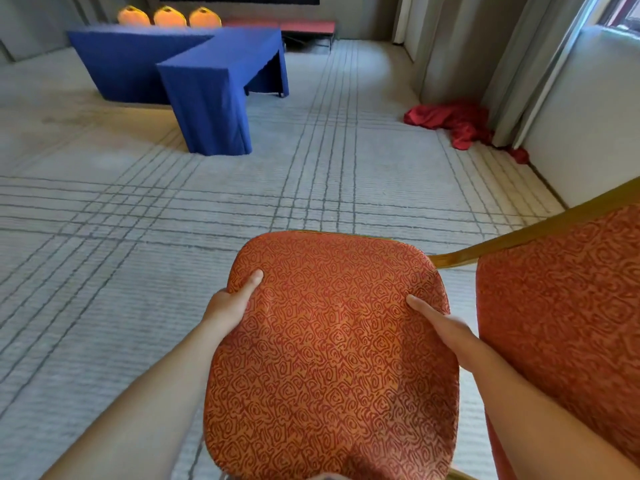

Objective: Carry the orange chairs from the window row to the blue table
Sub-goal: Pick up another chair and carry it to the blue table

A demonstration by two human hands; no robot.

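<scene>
An orange patterned chair (332, 358) fills the lower middle of the head view, its padded back towards me. My left hand (232, 304) grips the left edge of that back, thumb on the fabric. My right hand (440, 323) grips the right edge the same way. A second orange chair (568, 306) with a gold frame stands close on the right. The blue table (204, 60), an L-shaped pair draped in blue cloth, is far ahead on the left. Three orange chair backs (168, 17) show behind its far side.
Pale carpet (138, 220) with grey crossing lines lies between me and the table. A red cloth heap (453, 121) sits on the floor by the grey curtains (485, 57) on the right. A low red bench (308, 27) stands against the far wall.
</scene>
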